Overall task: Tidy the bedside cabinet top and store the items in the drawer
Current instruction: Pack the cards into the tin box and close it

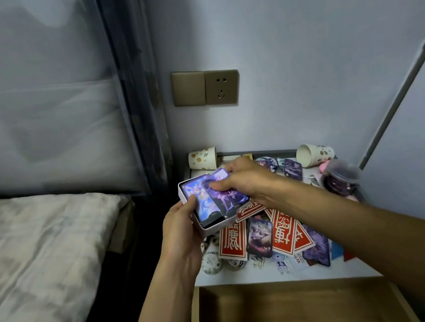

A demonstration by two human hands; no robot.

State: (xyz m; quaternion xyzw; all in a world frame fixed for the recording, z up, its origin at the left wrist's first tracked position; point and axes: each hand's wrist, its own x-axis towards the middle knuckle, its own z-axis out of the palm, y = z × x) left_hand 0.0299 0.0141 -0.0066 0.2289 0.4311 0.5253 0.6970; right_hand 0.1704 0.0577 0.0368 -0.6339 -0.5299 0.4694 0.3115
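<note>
Left hand (pixel 181 228): gripping the white box (pixel 208 227) from its near-left side.
Right hand (pixel 248 180): pinching a purple card (pixel 226 196) over the box.
Drawer (pixel 293 312): open below both hands.
Loose cards (pixel 259 237): under the right forearm.

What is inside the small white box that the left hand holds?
The white box holds picture cards: one pale blue card lies flat, and the right hand lays a purple card over it. Anything beneath is covered.

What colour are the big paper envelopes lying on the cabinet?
The flat paper envelopes are red with white patterns and characters, seen in the head view.
</note>
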